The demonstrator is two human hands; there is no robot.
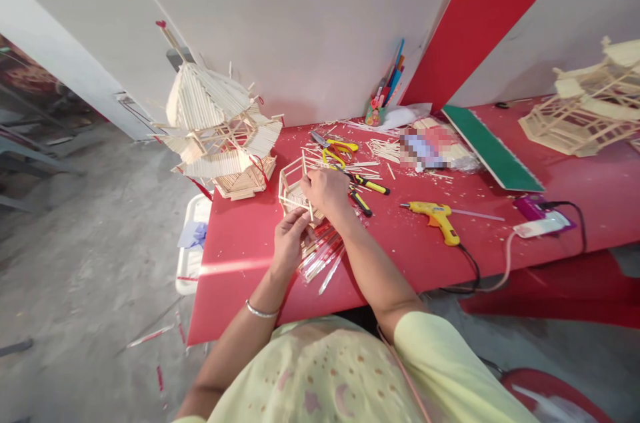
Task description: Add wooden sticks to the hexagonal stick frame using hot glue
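Red was shown by the tabletop (pixel 235 296), pale straw by the small stick frame (pixel 296 195) and tiered pavilion (pixel 205 103). The glue gun (pixel 437 213) was coloured yellow, the narrow panel (pixel 495 149) green. One tool handle (pixel 374 185) was marked yellow and black; the pale yellow shirt (pixel 325 369) was patterned with tan spots and a pinkish crescent.

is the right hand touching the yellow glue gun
Apart: the head view shows bare red tabletop between the right hand and the yellow glue gun.
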